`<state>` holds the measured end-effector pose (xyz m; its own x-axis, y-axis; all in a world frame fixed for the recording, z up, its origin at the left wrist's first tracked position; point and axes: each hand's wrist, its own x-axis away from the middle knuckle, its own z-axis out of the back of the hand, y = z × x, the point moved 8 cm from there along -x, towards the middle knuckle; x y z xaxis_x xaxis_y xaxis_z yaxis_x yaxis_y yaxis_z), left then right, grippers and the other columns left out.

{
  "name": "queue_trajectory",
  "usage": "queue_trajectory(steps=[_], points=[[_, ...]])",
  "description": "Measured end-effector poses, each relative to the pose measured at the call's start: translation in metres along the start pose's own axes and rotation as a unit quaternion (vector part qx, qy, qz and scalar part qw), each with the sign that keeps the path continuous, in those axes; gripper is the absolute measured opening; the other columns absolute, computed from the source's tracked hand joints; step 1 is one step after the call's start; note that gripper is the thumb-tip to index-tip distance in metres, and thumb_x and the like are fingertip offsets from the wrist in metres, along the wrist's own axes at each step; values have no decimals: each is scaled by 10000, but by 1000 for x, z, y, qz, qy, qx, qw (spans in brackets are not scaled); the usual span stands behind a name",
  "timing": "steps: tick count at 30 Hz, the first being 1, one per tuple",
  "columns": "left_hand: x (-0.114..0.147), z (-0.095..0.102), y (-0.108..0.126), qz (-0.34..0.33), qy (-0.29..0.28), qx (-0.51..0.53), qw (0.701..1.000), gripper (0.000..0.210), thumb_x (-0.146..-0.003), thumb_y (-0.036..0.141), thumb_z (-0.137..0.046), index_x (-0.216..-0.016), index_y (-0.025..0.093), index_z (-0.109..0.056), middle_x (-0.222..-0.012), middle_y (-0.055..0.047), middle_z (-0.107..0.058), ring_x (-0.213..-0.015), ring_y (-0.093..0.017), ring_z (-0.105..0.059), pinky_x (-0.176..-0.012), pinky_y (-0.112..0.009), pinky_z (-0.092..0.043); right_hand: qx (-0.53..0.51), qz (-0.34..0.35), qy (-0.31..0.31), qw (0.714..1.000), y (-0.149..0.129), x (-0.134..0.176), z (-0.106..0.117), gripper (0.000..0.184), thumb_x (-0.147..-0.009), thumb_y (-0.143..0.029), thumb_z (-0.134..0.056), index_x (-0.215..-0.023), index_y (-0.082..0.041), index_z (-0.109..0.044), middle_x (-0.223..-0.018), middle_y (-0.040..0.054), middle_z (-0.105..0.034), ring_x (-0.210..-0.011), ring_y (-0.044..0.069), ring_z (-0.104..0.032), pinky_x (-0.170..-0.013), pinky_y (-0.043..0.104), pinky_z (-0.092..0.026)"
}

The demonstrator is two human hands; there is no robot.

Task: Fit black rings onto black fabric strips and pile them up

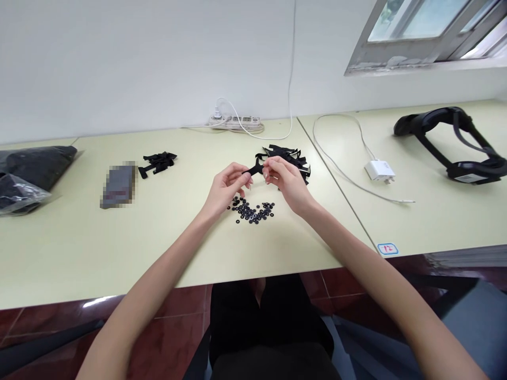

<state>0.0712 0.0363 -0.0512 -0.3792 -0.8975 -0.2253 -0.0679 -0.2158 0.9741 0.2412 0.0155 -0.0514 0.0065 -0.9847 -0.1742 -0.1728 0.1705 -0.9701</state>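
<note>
A black fabric strap is stretched between my two hands above the table. My left hand is closed, pinching the strap's left end between thumb and fingers. At the strap's other end, my right hand is closed too, its fingertips pinched together on it. Just below the hands lies a loose heap of small black ring-shaped discs, several of them scattered at its edges. Behind my right hand is a pile of black straps, partly hidden by that hand.
A smaller pile of black straps lies left, beside a blurred dark box. A black bag sits far left. Rightward are a white charger with cable and a black headset. A power strip stands by the wall.
</note>
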Motion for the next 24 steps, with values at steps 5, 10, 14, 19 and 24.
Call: queue_trajectory(steps=[5,10,14,19,24], points=[[-7,30,-15,57,95,73,991,314,-882,483,-861,-949,231,-687,-801,-10,-657,-688,-122,-595,-508,-189,-446,-8,-17,6,1000,3,-4,7,217,-927,-479,-731,-937,-268,-680,-853,-4,-603,-790,161,-548,-803,330,-510],[-13,90,-38,85,268,157,947,275,-861,386,-888,-908,217,-675,-957,-17,-715,-767,-97,-652,-583,-175,-500,8,-42,-20,999,9,-2,3,175,-930,-432,-686,-948,-259,-700,-868,1,-635,-816,162,-574,-824,336,-515],[-16,151,-52,36,382,171,908,168,-968,324,-791,-926,216,-669,-1037,-29,-766,-890,-104,-697,-808,-223,-580,27,-59,-19,998,16,-2,5,157,-930,-395,-672,-964,-249,-719,-860,2,-659,-823,160,-594,-836,340,-520],[-20,210,-61,2,413,122,903,301,-1092,387,-655,-851,211,-616,-875,16,-715,-1062,-123,-672,-1020,-329,-531,106,-48,9,993,22,-9,20,109,-915,-314,-633,-942,-247,-715,-837,7,-686,-805,176,-611,-808,356,-512],[-15,236,-55,7,434,143,889,181,-1092,267,-645,-919,215,-662,-1011,32,-761,-1262,-149,-641,-1072,-332,-522,348,79,45,933,11,-17,43,163,-936,-221,-553,-933,-255,-713,-861,37,-715,-812,229,-616,-792,415,-475]])
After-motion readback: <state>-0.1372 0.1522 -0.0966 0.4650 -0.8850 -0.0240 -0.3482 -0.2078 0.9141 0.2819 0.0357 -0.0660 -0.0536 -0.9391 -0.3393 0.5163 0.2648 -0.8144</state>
